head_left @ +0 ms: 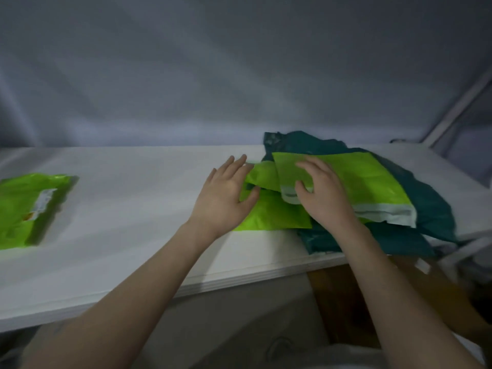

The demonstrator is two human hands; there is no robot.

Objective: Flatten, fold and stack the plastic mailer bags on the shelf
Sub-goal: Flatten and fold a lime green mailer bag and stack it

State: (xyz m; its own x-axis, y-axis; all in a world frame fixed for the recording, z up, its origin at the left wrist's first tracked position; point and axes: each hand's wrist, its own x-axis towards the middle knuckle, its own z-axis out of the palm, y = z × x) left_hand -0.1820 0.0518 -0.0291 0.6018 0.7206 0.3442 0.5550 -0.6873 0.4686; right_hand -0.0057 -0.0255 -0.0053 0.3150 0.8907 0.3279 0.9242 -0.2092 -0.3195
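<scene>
On the white shelf (138, 209) a loose pile of mailer bags lies at the right. A bright green bag (367, 182) tops the pile, a second green bag (277, 214) lies below it, and dark teal bags (431, 209) sit underneath. My left hand (223, 195) has straight, spread fingers at the left edge of the green bags and touches them. My right hand (322, 193) rests on the top green bag with its fingers bent over the bag's near-left corner; a firm grip does not show. A flat green bag (29, 209) with a white label lies at the far left.
A grey-blue sheet (239, 75) hangs behind the shelf. A white frame bar (458, 107) slants at the back right. Brown cardboard (346, 302) sits below the shelf's front edge at the right. Bare white shelf surface stretches between the left bag and the pile.
</scene>
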